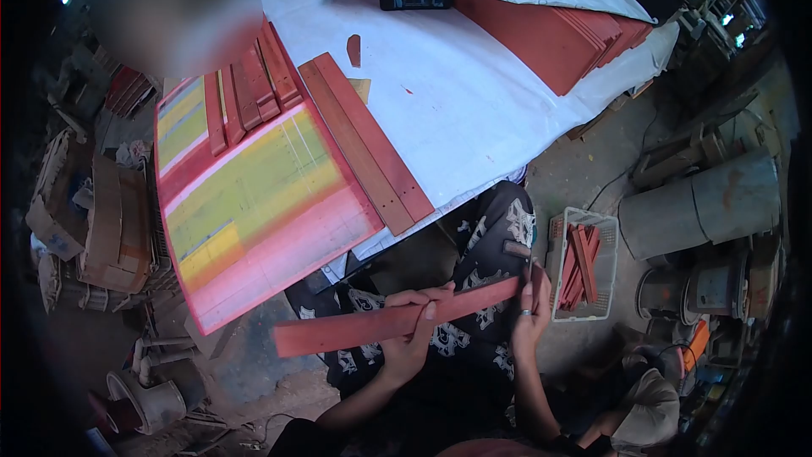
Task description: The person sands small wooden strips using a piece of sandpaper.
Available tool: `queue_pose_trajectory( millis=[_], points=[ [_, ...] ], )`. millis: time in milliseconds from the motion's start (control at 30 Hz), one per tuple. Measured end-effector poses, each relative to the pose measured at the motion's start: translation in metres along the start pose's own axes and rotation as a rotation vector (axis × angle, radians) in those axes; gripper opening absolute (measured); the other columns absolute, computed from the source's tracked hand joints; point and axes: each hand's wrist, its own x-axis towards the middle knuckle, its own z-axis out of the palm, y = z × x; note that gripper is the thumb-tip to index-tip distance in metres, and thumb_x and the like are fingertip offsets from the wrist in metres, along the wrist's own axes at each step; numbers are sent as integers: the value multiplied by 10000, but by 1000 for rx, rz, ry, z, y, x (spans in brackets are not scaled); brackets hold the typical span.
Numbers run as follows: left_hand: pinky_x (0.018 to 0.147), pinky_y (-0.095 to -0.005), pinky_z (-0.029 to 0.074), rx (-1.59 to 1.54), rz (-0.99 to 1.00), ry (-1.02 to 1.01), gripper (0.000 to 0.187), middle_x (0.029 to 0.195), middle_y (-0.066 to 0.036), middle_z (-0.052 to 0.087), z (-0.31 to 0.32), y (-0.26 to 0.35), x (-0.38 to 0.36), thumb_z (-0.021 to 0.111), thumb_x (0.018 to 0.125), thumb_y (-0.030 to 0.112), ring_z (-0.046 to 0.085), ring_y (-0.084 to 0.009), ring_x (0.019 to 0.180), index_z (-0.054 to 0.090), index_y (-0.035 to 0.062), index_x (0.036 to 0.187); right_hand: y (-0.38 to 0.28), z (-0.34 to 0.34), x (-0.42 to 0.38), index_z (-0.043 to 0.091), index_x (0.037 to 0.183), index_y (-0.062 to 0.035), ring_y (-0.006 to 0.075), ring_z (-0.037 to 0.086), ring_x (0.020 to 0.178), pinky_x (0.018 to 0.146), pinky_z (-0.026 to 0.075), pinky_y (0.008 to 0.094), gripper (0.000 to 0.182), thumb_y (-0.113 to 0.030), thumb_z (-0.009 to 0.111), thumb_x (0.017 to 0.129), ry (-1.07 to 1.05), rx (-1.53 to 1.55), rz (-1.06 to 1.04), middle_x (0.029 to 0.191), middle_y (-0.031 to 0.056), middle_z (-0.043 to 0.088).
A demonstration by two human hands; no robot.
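My view from head camera, looking down at own body. Left hand (410,330): bare, no glove, no ring I can see. Right hand (531,309): bare, one thin band ring on finger. Forearms uncovered, no sleeves in sight. Trousers (486,288): dark, nearly black cloth, loose fit, scattered white pattern printed across both legs.
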Motion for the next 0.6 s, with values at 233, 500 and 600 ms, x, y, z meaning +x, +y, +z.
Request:
queue_pose_trajectory(
  millis=[233, 500, 600],
  points=[
    [992, -411, 453, -15, -20, -72, 171, 1130, -178, 593, -4, 12, 6, 523, 923, -24, 578, -297, 1128, 479, -18, 1088, -29, 11, 20, 343, 1422, -36, 194, 600, 1039, 881, 535, 332, 471, -127, 492, 984, 85, 670, 291, 1381, 128, 464],
    [992, -339, 439, 31, -348, -128, 338, 1242, -201, 582, -43, 46, -1, 564, 925, 61, 563, -235, 1153, 530, -60, 1238, -35, 17, 33, 378, 1385, -9, 177, 610, 986, 870, 551, 355, 458, -96, 529, 961, 112, 672, 165, 1374, 120, 467],
    [993, -361, 440, 44, -383, -90, 376, 1234, -215, 587, -55, 57, -7, 586, 902, 79, 580, -258, 1124, 519, -66, 1242, -31, 15, 37, 353, 1408, -12, 169, 605, 970, 861, 531, 326, 488, -95, 529, 960, 154, 611, 132, 1386, 124, 462]
  ],
)
